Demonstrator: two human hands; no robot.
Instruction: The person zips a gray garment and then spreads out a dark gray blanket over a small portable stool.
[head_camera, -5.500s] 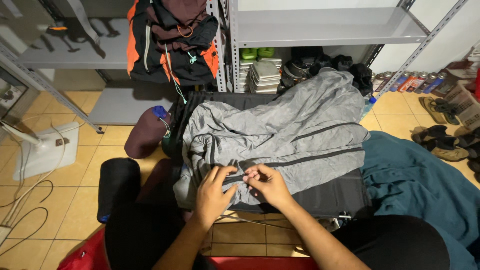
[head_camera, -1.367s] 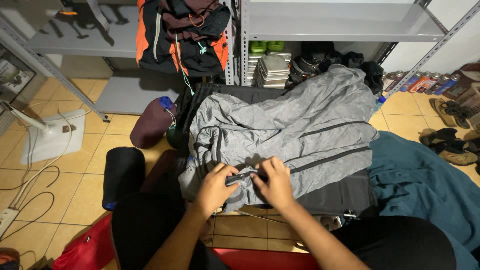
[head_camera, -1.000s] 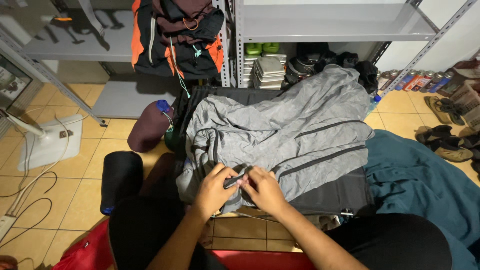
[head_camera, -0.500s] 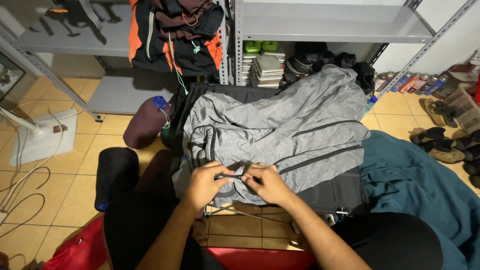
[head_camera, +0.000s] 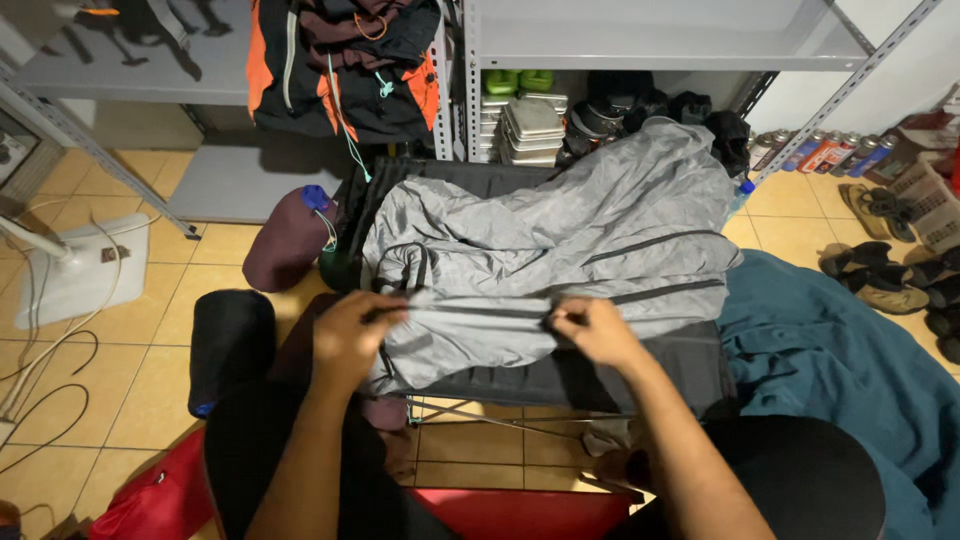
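While we look down over our own arms, we see a grey jacket (head_camera: 560, 240) spread over a black folding cot (head_camera: 600, 375) that stands on a floor of yellow tiles (head_camera: 140, 370). Our left hand (head_camera: 350, 335) closes its fingers on the jacket's near edge at the left end of a dark zipper line (head_camera: 470, 312), and our right hand (head_camera: 595, 330) pinches the same line further right, so the fabric is held taut between them. Behind the cot stand grey metal shelves (head_camera: 650, 40); an orange and black backpack (head_camera: 345, 60) hangs against them, and stacked metal tins (head_camera: 530, 125) sit low inside. A teal cloth (head_camera: 840, 360) lies on the floor to the right, with shoes (head_camera: 880, 280) beyond it. To the left lie a maroon stuff sack (head_camera: 285, 240), a black roll (head_camera: 230, 345) and white cables (head_camera: 50, 340).
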